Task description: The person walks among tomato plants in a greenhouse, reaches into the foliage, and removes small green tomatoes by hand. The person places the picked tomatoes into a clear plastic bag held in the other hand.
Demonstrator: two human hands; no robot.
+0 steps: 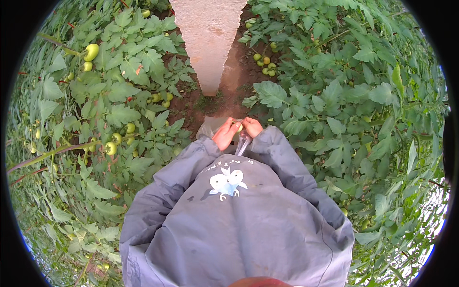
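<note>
Both hands meet in front of the grey smock, over a clear plastic bag (243, 144). My left hand (225, 134) has its fingers around a small pale green tomato (240, 127), partly hidden by them. Close at its right, my right hand (253, 127) pinches the gathered plastic near the tomato. More thin translucent plastic (211, 125) spreads out behind and left of my left hand. The bag's lower part is hidden by the smock, so its contents cannot be seen.
Dense tomato plants stand on both sides, with green tomatoes (110, 148) at left and a cluster (266, 60) at upper right, one turning orange. A pale rough-edged concrete strip (211, 39) lies ahead, tapering towards brown soil (183, 109). A thick stem (46, 155) juts in from the left.
</note>
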